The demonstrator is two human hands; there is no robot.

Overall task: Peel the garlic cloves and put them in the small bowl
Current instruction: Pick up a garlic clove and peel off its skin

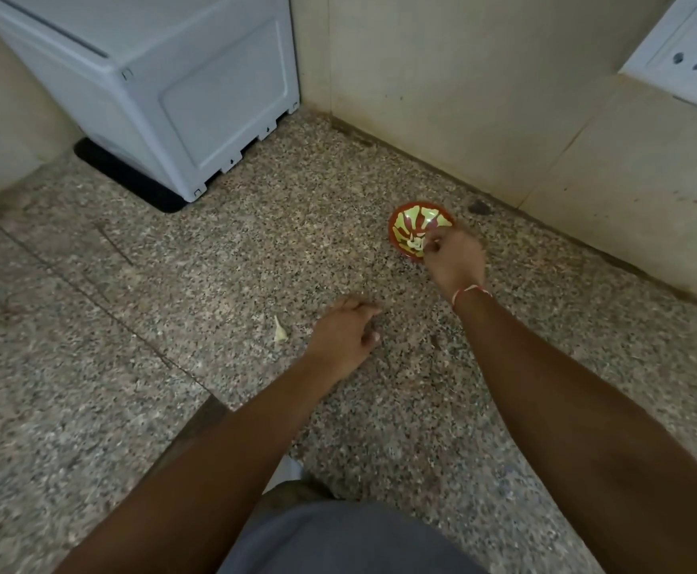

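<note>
Garlic is what the work turns on, and little of it shows. Going from the left of the frame, a white boxy plastic appliance (164, 89) stands in the upper left on a black mat (131, 176), pushed back toward the wall, probably to leave the speckled granite surface (197, 258) free for working.

Left of centre, a single pale scrap of garlic (279, 330) lies alone on the stone, well apart from the bowl; whether it is a whole unpeeled clove or only a piece of skin I cannot tell.

Just right of it the left hand (344, 331) rests low over the surface with its fingers loosely curled, and nothing can be seen in its grip. It looks parked there, close to where the peeling seems to be done.

Further right, in the centre right of the frame, the small red bowl with a yellow-green leaf pattern (417, 219) sits near the tiled wall. Pale peeled garlic pieces (415, 244) lie in its bottom. The right hand (452, 258), with a red and white thread (469, 292) at the wrist, reaches over the bowl's near rim with its fingertips bunched together and pointing down inside. This looks like a clove being dropped in, though motion blur hides whether anything is pinched.

At the upper right a white wall socket (688, 55) is mounted. No brand, label or writing can be read anywhere.
</note>
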